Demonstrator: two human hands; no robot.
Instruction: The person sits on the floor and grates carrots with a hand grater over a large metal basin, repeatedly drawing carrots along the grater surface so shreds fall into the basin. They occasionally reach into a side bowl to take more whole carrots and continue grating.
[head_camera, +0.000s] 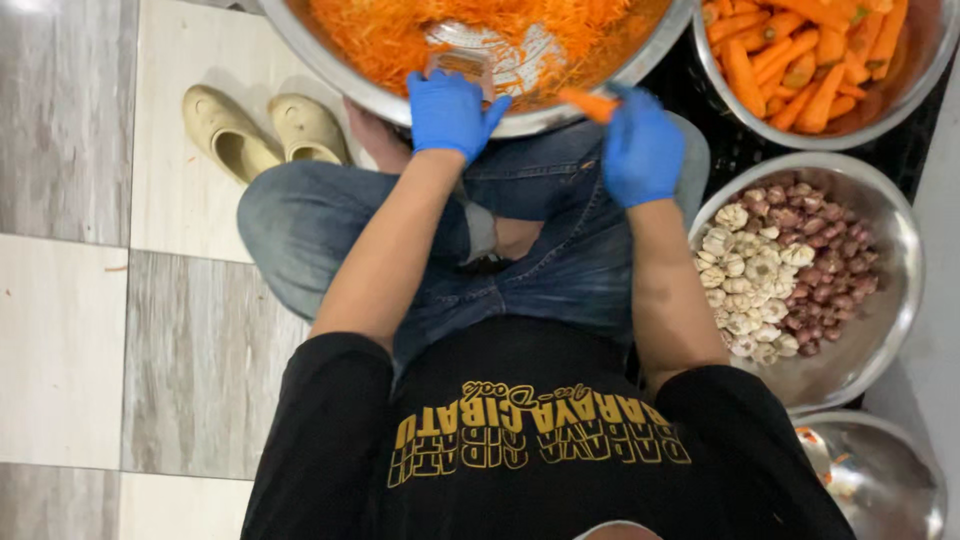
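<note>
I sit cross-legged on the floor in jeans and look straight down. A large steel bowl (640, 62) of shredded carrot (400, 35) rests at my knees. My left hand (450, 110), in a blue glove, grips a metal grater (470, 62) that stands inside the bowl. My right hand (640, 148), also gloved in blue, holds a short piece of carrot (590, 104) at the bowl's rim, just right of the grater.
On my right stand a steel bowl of peeled whole carrots (800, 60), a steel bowl (880, 330) of garlic bulbs and shallots, and part of another steel bowl (880, 480). A pair of beige clogs (260, 130) lies on the tiled floor to the left.
</note>
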